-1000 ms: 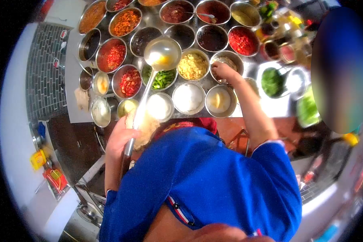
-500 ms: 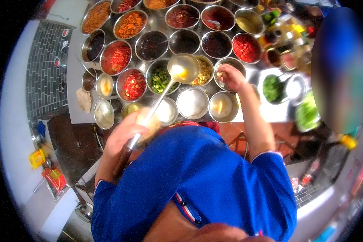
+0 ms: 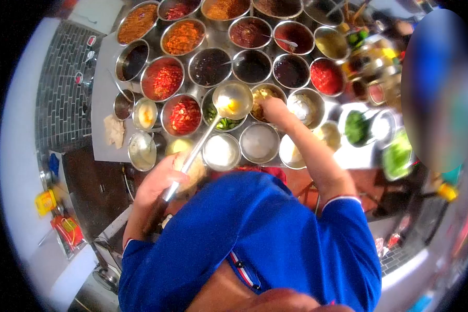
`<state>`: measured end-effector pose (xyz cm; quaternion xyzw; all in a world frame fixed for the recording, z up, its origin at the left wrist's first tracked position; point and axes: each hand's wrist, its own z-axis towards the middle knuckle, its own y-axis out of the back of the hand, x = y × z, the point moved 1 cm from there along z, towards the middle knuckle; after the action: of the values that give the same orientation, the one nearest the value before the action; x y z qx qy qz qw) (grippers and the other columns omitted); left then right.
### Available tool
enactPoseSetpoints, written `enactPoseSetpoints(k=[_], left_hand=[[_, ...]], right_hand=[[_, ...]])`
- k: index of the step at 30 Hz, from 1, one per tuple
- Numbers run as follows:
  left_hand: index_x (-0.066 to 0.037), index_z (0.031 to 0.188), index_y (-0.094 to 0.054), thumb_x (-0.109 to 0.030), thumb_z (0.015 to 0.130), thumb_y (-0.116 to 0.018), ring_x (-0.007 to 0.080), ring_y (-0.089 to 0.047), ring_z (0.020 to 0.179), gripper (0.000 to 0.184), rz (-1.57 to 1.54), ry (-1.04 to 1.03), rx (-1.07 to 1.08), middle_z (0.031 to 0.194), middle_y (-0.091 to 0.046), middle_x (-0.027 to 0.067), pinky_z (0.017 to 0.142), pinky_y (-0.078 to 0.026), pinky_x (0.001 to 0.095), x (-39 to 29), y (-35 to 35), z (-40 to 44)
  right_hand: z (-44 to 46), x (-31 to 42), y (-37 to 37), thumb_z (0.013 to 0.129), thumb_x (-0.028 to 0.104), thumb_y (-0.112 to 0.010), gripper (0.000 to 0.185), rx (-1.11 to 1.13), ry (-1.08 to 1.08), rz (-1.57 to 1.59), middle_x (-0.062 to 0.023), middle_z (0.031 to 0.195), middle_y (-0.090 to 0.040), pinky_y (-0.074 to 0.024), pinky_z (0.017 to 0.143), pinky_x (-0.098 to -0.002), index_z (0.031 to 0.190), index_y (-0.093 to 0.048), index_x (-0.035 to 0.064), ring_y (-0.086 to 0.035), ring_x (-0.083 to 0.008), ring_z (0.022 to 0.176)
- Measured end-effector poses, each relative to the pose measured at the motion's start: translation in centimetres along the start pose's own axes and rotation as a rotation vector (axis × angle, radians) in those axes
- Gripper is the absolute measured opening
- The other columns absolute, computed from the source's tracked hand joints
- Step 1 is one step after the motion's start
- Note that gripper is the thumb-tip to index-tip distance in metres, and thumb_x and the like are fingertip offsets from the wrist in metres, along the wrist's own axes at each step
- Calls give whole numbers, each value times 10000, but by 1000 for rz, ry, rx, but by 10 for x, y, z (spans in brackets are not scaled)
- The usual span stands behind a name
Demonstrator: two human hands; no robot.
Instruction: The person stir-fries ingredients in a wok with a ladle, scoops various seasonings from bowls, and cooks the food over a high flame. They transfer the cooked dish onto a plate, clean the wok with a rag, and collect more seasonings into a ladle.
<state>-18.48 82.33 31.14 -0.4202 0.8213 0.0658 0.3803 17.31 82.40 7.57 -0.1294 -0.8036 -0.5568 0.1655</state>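
Observation:
My left hand (image 3: 164, 177) is wrapped round the handle of a long metal ladle (image 3: 230, 99). The ladle's bowl hangs over the bowl of chopped green peppers (image 3: 228, 124), with something yellowish in it. My right hand (image 3: 276, 112) reaches down into a steel bowl of chopped yellow pieces (image 3: 263, 95), its fingers curled in and partly hidden; what they pinch cannot be made out. Just right of it stands a bowl with pale white bits (image 3: 302, 106). On the left, a bowl of chopped red peppers (image 3: 183, 117) sits beside the green one.
Several steel bowls of sauces and seasonings fill the table, among them a dark sauce (image 3: 209, 66) and red chopped chilli (image 3: 326, 76). Nearest my body are bowls of white powder (image 3: 221, 151). Chopped greens (image 3: 356, 127) stand to the right. A blurred patch covers the far right.
My right hand has moved left, from the bowl of pale bits into the bowl of yellow pieces. The ladle stays in my left hand. The view has shifted slightly, moving the bowls right and down.

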Motion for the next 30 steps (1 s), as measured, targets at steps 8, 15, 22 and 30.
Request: enactPoseSetpoints(k=[8, 15, 22, 30], left_hand=[[29, 1305, -524, -63, 753, -652, 112, -545, 994, 574, 60, 10, 57, 1101, -599, 32, 904, -425, 249, 21, 26, -2], [6, 1183, -576, -86, 731, -633, 91, -531, 912, 465, 25, -82, 103, 988, -585, 14, 825, -433, 234, 27, 27, 9], [29, 1305, -514, -37, 729, -661, 162, -627, 999, 598, -61, -34, 186, 1089, -646, 81, 916, -479, 293, 39, 31, 32], [31, 1297, -521, -62, 726, -661, 140, -617, 983, 596, -119, -26, 215, 1072, -642, 55, 887, -479, 273, 24, 25, 39]], right_hand=[[10, -5, 13, 737, 119, -639, 310, 23, -108, 81, -217, 924, -693, -526, 813, -452, 1040, -700, 92, -663, -396, 893], [-15, 48, 119, 818, 102, -696, 230, -79, -230, 911, -76, 817, -704, -511, 646, -263, 1025, -685, 4, -640, -106, 700], [3, 88, 109, 933, 195, -558, 236, -338, 196, 237, -232, 972, -673, -523, 761, -478, 1086, -654, 43, -650, -422, 879], [-61, 87, 125, 864, 106, -657, 121, -611, -80, 391, -145, 930, -668, -528, 769, -406, 967, -686, 50, -658, -349, 871]])
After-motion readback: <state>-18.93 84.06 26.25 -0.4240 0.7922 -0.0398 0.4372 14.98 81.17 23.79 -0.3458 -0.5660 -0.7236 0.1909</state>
